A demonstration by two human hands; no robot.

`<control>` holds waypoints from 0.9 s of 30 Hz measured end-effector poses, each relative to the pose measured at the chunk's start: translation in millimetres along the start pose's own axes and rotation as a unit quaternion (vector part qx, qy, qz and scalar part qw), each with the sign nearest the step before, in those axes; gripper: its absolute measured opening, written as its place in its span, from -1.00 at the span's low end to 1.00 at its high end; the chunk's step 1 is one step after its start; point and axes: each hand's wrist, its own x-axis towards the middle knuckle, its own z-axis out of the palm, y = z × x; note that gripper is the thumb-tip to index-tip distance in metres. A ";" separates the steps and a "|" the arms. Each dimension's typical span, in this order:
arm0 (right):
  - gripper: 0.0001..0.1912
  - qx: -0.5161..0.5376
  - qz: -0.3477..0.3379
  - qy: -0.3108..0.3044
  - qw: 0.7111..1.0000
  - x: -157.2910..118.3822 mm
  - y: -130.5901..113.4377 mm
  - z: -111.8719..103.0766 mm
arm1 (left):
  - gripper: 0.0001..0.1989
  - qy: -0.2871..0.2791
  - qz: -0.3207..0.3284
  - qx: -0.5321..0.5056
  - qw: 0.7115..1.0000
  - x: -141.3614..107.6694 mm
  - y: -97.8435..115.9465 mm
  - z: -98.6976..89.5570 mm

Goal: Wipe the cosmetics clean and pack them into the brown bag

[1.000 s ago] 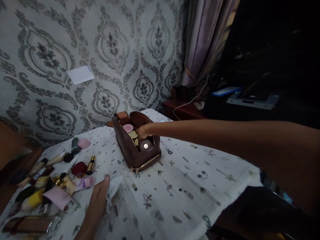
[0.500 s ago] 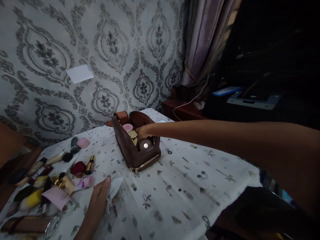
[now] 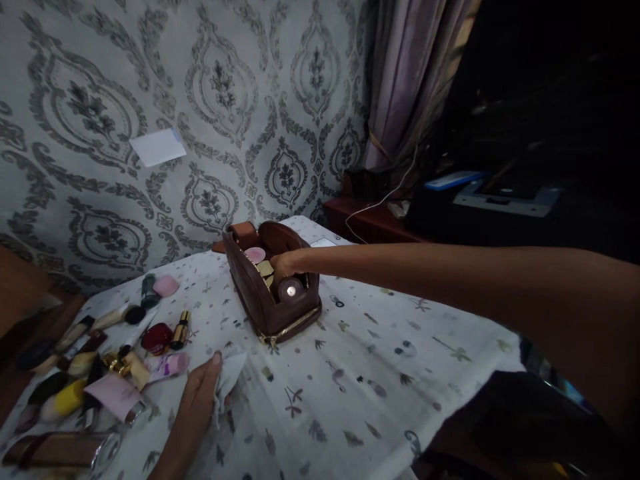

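Note:
My left hand point(image 3: 199, 395) rests on the patterned tablecloth, closed on a crumpled white tissue point(image 3: 231, 375). My right hand point(image 3: 286, 264) reaches down into an unzipped brown leather bag point(image 3: 265, 310); its fingertips are hidden inside, so what they touch does not show. Beside those fingers, a round pink item point(image 3: 256, 255) and a gold-coloured cap point(image 3: 265, 269) show within the bag. Left of my left hand lie a pink-and-purple tube point(image 3: 169, 364), a dark red jar point(image 3: 155, 339) and a small black-and-gold bottle point(image 3: 181, 331).
Further left spread several cosmetics, among them a pale pink tube point(image 3: 116, 397), a large brown bottle point(image 3: 55, 450), a green bottle point(image 3: 149, 291) and a pink sponge point(image 3: 166, 285). Patterned wallpaper point(image 3: 223, 87) rises behind the table. A white cable point(image 3: 383, 203) hangs over the dark red furniture point(image 3: 367, 220).

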 end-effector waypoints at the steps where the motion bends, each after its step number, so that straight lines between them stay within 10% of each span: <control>1: -0.67 0.000 0.005 -0.014 1.000 -1.8 -1.2 -1.2 | -0.38 0.002 0.000 -0.002 1.000 -1.0 0.9 0.5; 14: -0.74 0.002 -0.020 -0.069 0.997 -20.6 -13.0 -3.3 | -0.43 0.048 0.007 0.001 0.999 -8.5 7.4 4.3; 27: -0.70 -0.079 -0.124 0.127 0.981 -95.2 -28.2 -33.7 | -0.37 0.008 0.041 -0.007 0.999 -2.5 4.3 -0.6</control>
